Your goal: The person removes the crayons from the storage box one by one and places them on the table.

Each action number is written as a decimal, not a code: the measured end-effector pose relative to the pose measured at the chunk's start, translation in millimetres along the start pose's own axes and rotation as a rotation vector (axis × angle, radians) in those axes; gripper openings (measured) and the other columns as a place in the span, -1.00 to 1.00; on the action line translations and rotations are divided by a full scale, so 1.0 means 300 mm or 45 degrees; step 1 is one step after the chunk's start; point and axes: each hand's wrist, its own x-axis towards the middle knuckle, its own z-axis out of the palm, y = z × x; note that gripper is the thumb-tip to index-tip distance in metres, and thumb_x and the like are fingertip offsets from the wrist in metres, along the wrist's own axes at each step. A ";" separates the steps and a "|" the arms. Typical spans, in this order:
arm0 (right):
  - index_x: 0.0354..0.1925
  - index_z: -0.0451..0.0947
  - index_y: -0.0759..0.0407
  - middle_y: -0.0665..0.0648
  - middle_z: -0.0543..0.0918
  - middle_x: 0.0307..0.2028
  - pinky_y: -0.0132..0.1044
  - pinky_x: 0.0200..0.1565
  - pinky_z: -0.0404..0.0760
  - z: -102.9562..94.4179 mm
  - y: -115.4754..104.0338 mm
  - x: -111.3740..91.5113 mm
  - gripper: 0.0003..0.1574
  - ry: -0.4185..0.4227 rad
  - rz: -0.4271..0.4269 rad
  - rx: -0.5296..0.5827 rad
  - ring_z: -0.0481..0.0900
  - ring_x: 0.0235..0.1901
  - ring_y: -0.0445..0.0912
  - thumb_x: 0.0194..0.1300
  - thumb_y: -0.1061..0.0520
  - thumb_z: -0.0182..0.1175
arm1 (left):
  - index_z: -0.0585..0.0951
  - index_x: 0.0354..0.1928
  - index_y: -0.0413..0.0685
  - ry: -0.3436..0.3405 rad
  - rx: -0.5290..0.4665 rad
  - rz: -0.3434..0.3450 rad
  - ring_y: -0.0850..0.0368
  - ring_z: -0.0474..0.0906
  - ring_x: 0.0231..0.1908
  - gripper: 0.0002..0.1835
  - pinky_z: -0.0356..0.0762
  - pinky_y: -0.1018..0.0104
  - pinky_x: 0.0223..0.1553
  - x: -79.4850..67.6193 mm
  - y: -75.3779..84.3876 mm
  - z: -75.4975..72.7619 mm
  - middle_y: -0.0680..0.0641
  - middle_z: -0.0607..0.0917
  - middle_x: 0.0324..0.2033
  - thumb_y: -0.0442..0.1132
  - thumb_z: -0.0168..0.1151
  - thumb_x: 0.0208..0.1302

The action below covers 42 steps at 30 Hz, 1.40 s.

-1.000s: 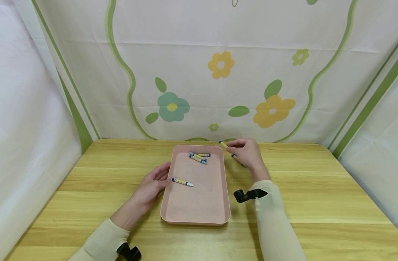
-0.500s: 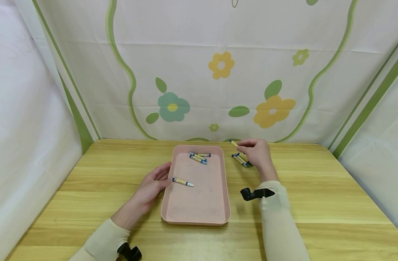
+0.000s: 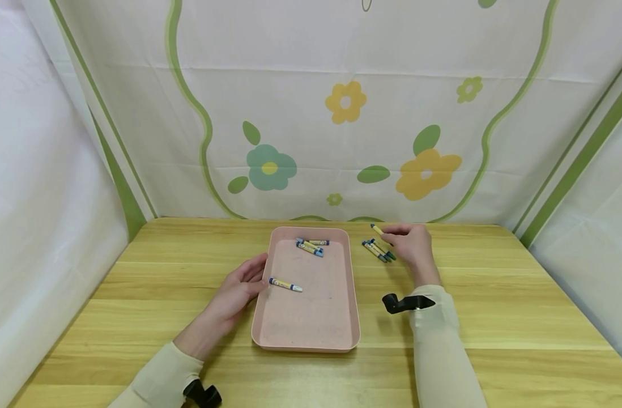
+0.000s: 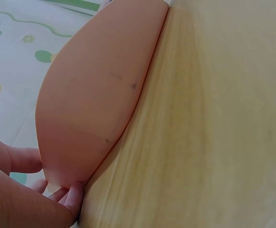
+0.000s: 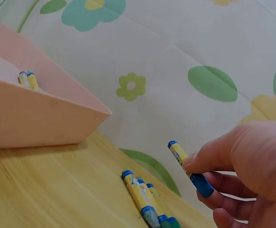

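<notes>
Between thumb and fingers, my right hand [image 3: 412, 245] pinches a yellow-wrapped crayon [image 5: 179, 156] with a dark blue tip, raised above the table to the right of the tray. Beside that hand, three more crayons [image 3: 376, 251] lie together on the wood, their tips grey-blue and green. My left hand [image 3: 238, 292] rests against the left wall of the pink tray [image 3: 311, 323], thumb at the rim, other fingers along the outside. Inside the tray, a small cluster of crayons [image 3: 310, 247] lies near the far end, and a single white-tipped crayon [image 3: 285, 285] lies close to the left wall.
Everything stands on a wooden table [image 3: 494, 317]. A white cloth [image 3: 311, 124] printed with flowers and leaves rises along its back edge, and plain white cloth panels [image 3: 51, 187] close off both sides.
My right hand has moved to the right, away from the tray, still holding its crayon. The crayons on the table have come out from behind it. The left hand and tray stay put.
</notes>
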 end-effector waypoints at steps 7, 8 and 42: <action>0.05 0.81 0.19 0.31 0.76 0.16 -0.03 0.27 0.60 0.005 0.036 -0.001 -0.69 -0.005 0.060 -0.004 0.65 0.24 0.14 0.42 0.09 0.38 | 0.16 0.66 -0.16 -0.005 -0.006 0.010 -0.15 0.11 0.66 -0.27 0.14 0.00 0.63 0.003 -0.002 0.004 -0.20 0.22 0.65 -0.49 0.04 0.50; 0.05 0.81 0.19 0.31 0.76 0.16 -0.03 0.27 0.60 0.006 0.040 0.000 -0.69 -0.002 0.070 -0.002 0.64 0.24 0.14 0.41 0.09 0.38 | 0.16 0.66 -0.16 -0.004 -0.007 0.010 -0.14 0.12 0.66 -0.27 0.15 0.00 0.63 0.002 0.000 0.005 -0.20 0.22 0.65 -0.49 0.05 0.50; 0.15 0.75 0.23 0.32 0.71 0.24 0.08 0.39 0.53 0.004 0.008 -0.006 -0.58 -0.061 0.076 -0.018 0.57 0.34 0.21 0.45 0.05 0.33 | 0.16 0.66 -0.17 -0.013 -0.010 0.018 -0.18 0.09 0.67 -0.27 0.09 -0.08 0.65 -0.011 0.006 0.007 -0.22 0.19 0.66 -0.49 0.05 0.50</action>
